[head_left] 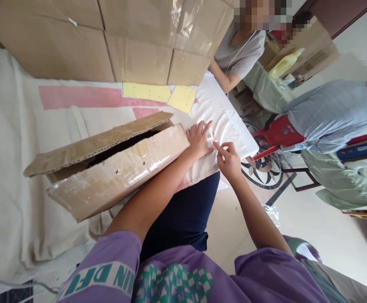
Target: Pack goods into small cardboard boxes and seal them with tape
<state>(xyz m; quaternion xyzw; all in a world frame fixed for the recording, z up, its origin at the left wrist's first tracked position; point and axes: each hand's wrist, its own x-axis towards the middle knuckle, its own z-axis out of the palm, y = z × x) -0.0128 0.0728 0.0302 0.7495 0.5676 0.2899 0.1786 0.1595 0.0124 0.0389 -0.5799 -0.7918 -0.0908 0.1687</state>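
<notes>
Both of my hands meet at the near right corner of the cloth-covered table (230,122). My left hand (199,139) rests on the cloth, its fingers bent and its thumb and forefinger around a small whitish piece (210,134). What this piece is, I cannot make out; a bit of red shows beside it. My right hand (229,160) reaches in from the right, forefinger tip at the piece and the other fingers curled. Whatever is in its fingertips is too small to tell. Left of my hands, touching or nearly touching my forearm, lies an open cardboard box (120,168).
Taped cartons (139,54) are stacked along the table's far side. In front of them lie yellow cut pieces (148,92) and a pinkish-red strip (76,97). A person (242,50) sits beyond the corner. A red chair (281,132) with blue cloth stands at right.
</notes>
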